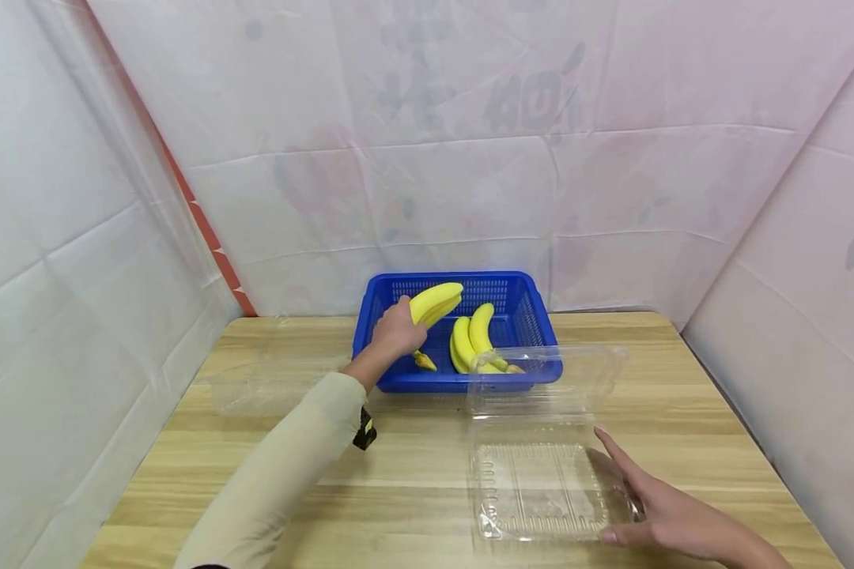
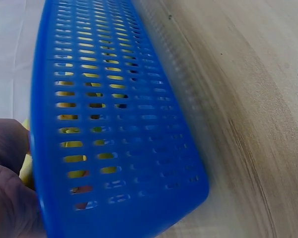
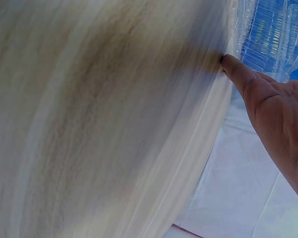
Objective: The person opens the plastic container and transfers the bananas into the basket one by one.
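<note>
In the head view my left hand (image 1: 398,328) grips a bunch of bananas (image 1: 436,302) over the left side of a blue plastic basket (image 1: 462,387). Its stem end shows below the hand. A second bunch of bananas (image 1: 478,336) lies in the basket, to the right. The left wrist view shows the hand (image 2: 10,178) beyond the slotted basket wall (image 2: 114,148), with yellow showing through the slots. My right hand (image 1: 672,506), thumb and fingers spread, rests at the right edge of a clear plastic clamshell box (image 1: 534,490). Its lid (image 1: 548,387) is folded back against the basket's front.
Another clear plastic box (image 1: 263,387) sits at the left on the wooden table (image 1: 398,490). White sheeting (image 1: 455,190) hangs behind the table and along both sides. A small black device (image 1: 364,431) shows beneath the left wrist.
</note>
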A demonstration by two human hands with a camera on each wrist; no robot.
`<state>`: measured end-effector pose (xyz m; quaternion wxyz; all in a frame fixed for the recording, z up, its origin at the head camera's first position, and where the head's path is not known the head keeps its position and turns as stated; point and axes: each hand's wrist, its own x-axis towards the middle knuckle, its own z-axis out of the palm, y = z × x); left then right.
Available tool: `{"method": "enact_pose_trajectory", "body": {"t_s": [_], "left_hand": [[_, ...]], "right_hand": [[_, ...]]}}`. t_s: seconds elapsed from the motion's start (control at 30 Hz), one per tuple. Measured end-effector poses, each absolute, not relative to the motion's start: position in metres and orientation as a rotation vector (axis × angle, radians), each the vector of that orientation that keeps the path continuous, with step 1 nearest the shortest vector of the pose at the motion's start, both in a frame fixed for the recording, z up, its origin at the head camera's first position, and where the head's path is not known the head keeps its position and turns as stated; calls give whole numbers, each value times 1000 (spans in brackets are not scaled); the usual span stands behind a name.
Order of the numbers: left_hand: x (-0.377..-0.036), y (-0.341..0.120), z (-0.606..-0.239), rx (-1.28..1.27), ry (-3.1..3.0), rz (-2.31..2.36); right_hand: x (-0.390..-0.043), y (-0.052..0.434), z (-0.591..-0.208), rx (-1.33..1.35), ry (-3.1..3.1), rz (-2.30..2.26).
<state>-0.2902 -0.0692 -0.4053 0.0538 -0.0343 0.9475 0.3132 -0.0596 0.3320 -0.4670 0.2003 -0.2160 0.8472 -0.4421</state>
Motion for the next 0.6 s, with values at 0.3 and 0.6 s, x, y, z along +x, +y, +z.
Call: {"method": "enact_pose_trajectory", "body": {"t_s": [0.3,0.6], "left_hand": [[-291,-69,-416,-79,2888,884],[-296,-65,-425,-115,2849,802]], "right_hand": [[-60,332,-466,-573,2358,-1220],[-59,332,-466,-572,2332,-1252]]}}
